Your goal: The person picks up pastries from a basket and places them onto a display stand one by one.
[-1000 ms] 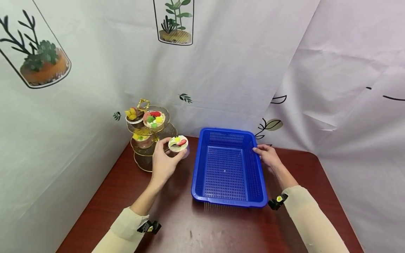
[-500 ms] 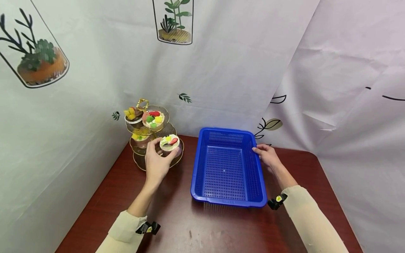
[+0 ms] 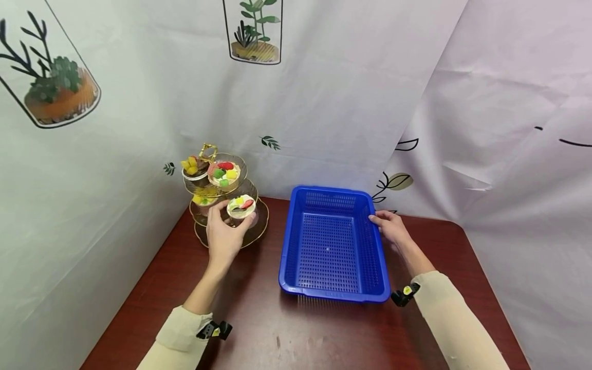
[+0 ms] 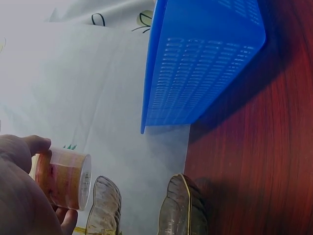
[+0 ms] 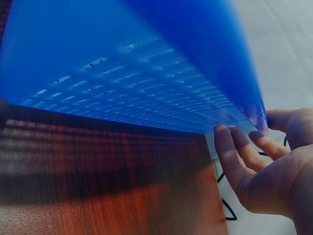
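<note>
Left hand (image 3: 223, 237) grips a small clear plastic dessert cup (image 3: 241, 207), fingers and thumb curled round its wall. The cup is short, round and see-through, with pinkish-orange layers inside in the left wrist view (image 4: 63, 177) and a cream top with red, green and yellow bits on it. It sits over the lower tier of the tiered stand (image 3: 252, 235), at the front right edge of that tier; whether its base touches the plate is hard to say, the hand hides it.

The stand has round scalloped glass-like plates with gold rims and a gold loop handle on top. Two other decorated cups (image 3: 224, 173) stand on the top tier, and one more shows on the middle tier, half hidden behind the left hand. In the left wrist view only two plate edges show, cut off at the bottom of the frame.

Right hand (image 3: 391, 226) rests on the right rim of the blue basket (image 3: 328, 288), near its far corner. Right wrist view shows the fingers (image 5: 233, 155) fairly straight against the outer wall, with the thumb over the rim; probably a light hold, though the blur makes it unclear. The basket is rectangular hard plastic with mesh holes in the floor and slotted walls. It stands on the dark red wood-grain desk (image 3: 296, 334), just right of the stand.

A pale printed cloth (image 3: 139, 103) with plant drawings hangs behind.
</note>
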A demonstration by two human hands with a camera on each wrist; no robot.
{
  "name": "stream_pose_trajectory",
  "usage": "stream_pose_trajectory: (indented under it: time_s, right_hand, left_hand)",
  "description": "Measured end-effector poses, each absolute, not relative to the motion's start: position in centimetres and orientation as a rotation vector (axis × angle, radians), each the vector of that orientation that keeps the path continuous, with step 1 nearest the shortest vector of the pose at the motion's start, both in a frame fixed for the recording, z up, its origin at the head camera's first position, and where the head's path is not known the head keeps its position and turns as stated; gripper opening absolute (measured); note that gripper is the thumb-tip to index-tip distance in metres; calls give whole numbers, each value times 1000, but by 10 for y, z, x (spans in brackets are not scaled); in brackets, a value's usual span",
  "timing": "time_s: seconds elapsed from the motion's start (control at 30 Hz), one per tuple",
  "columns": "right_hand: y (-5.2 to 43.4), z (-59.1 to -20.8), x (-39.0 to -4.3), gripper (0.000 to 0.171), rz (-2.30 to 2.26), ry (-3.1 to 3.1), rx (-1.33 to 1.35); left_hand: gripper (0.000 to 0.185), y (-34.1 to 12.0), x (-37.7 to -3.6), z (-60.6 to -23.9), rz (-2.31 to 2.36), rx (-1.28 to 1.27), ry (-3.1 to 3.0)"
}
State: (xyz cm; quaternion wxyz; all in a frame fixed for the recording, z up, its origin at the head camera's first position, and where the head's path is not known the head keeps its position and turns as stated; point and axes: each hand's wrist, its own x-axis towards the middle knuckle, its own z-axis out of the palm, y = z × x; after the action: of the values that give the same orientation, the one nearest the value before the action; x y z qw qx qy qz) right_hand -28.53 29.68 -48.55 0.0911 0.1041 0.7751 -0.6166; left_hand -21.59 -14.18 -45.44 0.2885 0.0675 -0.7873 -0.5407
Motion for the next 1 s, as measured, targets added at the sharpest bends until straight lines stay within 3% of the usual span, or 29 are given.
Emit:
stream_pose_trajectory:
  time_s: [1.0]
  right_hand:
    - [297,-485,-285,48,-1809,2331,309]
  left_hand:
    - [77,-161,-231,-458,-1378,284,-2116]
